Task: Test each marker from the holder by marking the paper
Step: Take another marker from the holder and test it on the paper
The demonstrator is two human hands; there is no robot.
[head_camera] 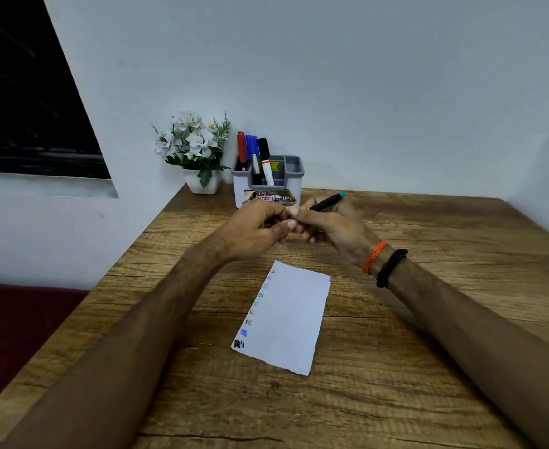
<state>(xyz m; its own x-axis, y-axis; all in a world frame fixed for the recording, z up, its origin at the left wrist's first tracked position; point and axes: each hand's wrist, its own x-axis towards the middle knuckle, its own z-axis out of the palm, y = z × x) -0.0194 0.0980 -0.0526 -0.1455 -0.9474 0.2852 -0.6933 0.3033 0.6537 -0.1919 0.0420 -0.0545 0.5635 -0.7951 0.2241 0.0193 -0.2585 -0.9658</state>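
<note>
Both hands [286,223] hide the marker's [326,202] front end.

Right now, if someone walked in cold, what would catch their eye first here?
Probably the two hands meeting above the wooden table: the right hand holds a black marker with a teal end, and the left hand touches its near end. Below them lies a sheet of paper with colored test marks down its left edge. Behind, by the wall, stands a gray holder of markers beside a pot of white flowers.
</note>
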